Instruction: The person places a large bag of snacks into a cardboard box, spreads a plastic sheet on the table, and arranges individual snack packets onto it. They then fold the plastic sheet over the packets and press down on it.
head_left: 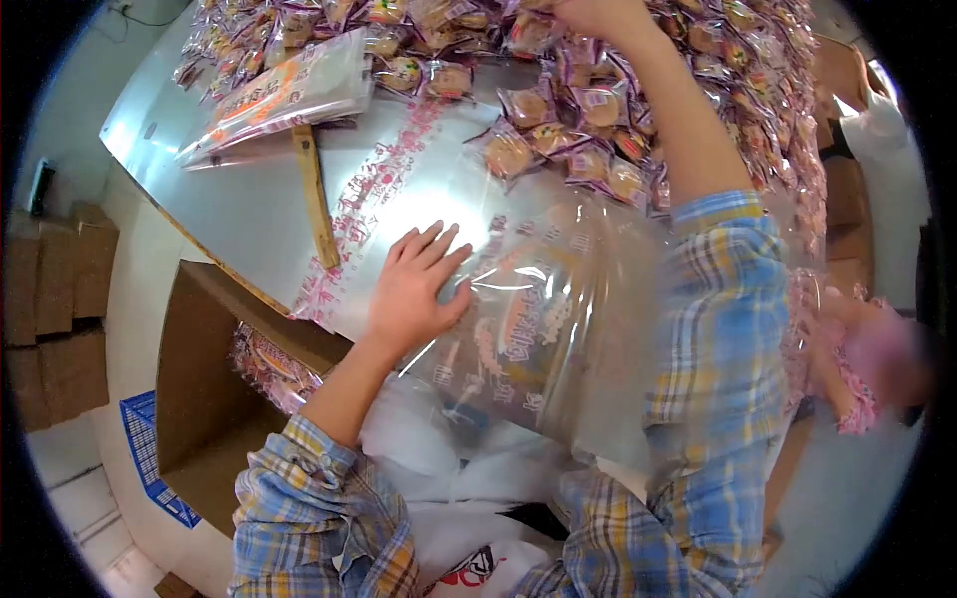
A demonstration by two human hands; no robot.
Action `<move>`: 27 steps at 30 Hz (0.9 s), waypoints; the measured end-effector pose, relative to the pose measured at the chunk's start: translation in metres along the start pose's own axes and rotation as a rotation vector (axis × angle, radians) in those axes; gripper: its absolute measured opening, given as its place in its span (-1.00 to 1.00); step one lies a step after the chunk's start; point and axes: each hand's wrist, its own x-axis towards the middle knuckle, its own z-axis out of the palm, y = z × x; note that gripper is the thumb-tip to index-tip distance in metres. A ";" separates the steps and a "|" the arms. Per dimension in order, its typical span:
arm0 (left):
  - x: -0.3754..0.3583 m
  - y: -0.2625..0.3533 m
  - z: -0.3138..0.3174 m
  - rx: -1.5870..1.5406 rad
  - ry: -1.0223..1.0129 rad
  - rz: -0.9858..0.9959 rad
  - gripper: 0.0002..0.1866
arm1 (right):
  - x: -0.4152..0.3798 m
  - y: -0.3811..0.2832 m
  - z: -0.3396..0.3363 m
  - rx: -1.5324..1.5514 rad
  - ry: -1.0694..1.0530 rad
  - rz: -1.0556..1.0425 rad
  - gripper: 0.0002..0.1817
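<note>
My left hand lies flat on the shiny metal table, fingers spread, its thumb at the edge of a large clear printed plastic bag. The bag stretches across the front of the table towards my right sleeve. My right hand reaches to the far side, among a heap of small wrapped round cakes. The top edge of the view cuts off its fingers, so its grip is hidden. Several loose wrapped cakes lie between the bag and the heap.
A stack of flat printed bags rests at the far left, beside a wooden strip. Below the table's left edge stand an open cardboard box and a blue crate. Another person is at the right.
</note>
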 end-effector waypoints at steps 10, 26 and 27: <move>-0.002 0.001 -0.001 0.028 -0.059 -0.041 -0.57 | -0.067 0.070 -0.076 -0.565 -0.038 -0.241 0.20; 0.001 0.004 -0.007 -0.004 -0.082 -0.033 -0.54 | -0.125 0.036 0.030 -0.235 -0.622 0.335 0.48; 0.000 0.003 -0.008 0.003 -0.078 -0.035 -0.54 | -0.122 0.030 0.032 -0.241 -0.617 0.313 0.44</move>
